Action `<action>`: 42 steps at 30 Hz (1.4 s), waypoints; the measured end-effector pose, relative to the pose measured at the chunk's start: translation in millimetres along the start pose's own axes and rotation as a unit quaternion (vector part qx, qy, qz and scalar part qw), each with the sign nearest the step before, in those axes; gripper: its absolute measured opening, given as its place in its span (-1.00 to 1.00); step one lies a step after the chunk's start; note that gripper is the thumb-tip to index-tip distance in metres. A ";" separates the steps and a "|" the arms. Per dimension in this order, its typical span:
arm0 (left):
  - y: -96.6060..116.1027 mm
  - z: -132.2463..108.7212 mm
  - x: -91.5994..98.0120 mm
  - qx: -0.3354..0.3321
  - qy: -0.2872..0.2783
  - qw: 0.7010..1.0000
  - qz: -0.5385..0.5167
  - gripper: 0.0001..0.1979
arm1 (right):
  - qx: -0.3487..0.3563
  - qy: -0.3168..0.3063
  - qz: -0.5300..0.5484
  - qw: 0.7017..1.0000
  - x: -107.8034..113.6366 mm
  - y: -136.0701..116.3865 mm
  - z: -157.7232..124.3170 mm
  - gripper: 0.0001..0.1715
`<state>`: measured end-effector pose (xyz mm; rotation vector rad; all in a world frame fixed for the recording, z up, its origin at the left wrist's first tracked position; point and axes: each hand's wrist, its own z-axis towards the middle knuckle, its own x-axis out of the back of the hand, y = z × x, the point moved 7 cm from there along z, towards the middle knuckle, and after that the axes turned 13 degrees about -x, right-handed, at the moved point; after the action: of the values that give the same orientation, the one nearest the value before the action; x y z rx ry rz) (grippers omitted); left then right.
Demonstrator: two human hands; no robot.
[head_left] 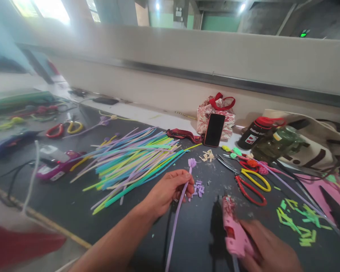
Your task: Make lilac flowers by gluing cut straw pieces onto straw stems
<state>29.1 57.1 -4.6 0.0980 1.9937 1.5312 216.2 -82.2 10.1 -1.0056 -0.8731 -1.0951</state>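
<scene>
Between the fingertips of my left hand [172,187] is a long purple pipe cleaner [175,223], pinched just below the small purple tuft [192,163] at its upper end. Its lower end runs out of view at the bottom. My right hand [268,245] is wrapped round the handle of a pink glue gun [234,236], its nozzle pointing away from me over the dark mat. Small cut purple pieces [198,189] lie just right of my left fingers. Beyond them sits a little pile of beige pieces [207,155].
Many coloured pipe cleaners [138,162] lie spread left of centre. Red-and-yellow-handled scissors [248,179] rest at right, near green and yellow cut pieces [299,219]. A phone [214,130] leans on a patterned bag [201,117]; a black bottle [253,134] stands right. Another glue gun [55,166] lies left.
</scene>
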 end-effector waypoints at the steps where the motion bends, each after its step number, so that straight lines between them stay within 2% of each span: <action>1: 1.2 -0.1 -0.2 0.000 -0.004 1.000 -0.006 -0.81 | 0.012 0.015 -0.044 0.999 -5.9 -1.9 -2.9 -0.60; 4: 3.2 0.4 0.1 0.000 -0.007 1.000 -0.023 -0.82 | 0.026 0.022 -0.120 0.992 -23.0 -7.4 -9.6 -0.60; 7: 6.3 1.0 1.0 -0.011 0.000 0.999 -0.045 -0.85 | 0.046 0.006 -0.132 0.990 -27.2 -15.3 -12.1 -0.60; 10: 8.4 0.4 -0.2 -0.010 0.000 0.998 -0.069 -0.86 | 0.053 0.025 -0.119 0.991 -11.6 -20.8 -6.6 -0.55; 12: 8.8 -0.3 -1.4 -0.007 -0.003 0.997 -0.074 -0.86 | 0.048 0.036 -0.086 0.994 3.4 -22.3 4.1 -0.59; 15: 7.5 -0.1 -2.7 -0.007 -0.012 0.998 -0.067 -0.85 | 0.018 -0.037 -0.007 0.999 9.4 -22.2 34.2 -0.75; 18: 5.1 1.6 -0.8 -0.010 -0.011 0.998 -0.054 -0.84 | -0.016 -0.152 0.037 0.988 -7.4 -26.0 71.8 -0.73; 21: 5.3 3.5 3.9 -0.019 0.004 0.999 -0.039 -0.83 | -0.029 -0.228 0.016 0.973 -33.1 -32.2 102.3 -0.79; 25: 10.4 3.0 7.0 -0.029 0.014 0.999 -0.033 -0.82 | -0.043 -0.251 -0.026 0.967 -57.5 -34.3 121.6 -0.86; 31: 15.9 -1.2 4.3 -0.040 0.011 0.999 -0.034 -0.80 | -0.056 -0.257 -0.030 0.964 -70.8 -32.2 125.4 -0.89; 34: 14.4 -1.7 3.6 -0.039 0.006 0.999 -0.033 -0.80 | -0.066 -0.257 -0.010 0.964 -69.7 -30.4 126.9 -0.85; 38: 11.0 -0.2 3.3 -0.034 0.007 0.999 -0.030 -0.80 | -0.081 -0.259 0.052 0.961 -56.8 -31.2 129.2 -0.84; 42: 6.2 1.3 1.2 -0.009 0.017 1.000 -0.014 -0.77 | -0.113 -0.279 0.151 0.942 -39.8 -37.0 130.2 -0.84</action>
<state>27.0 60.7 0.2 0.0361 1.9983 1.5428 161.2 47.3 21.5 -1.6314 -1.0097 -0.6579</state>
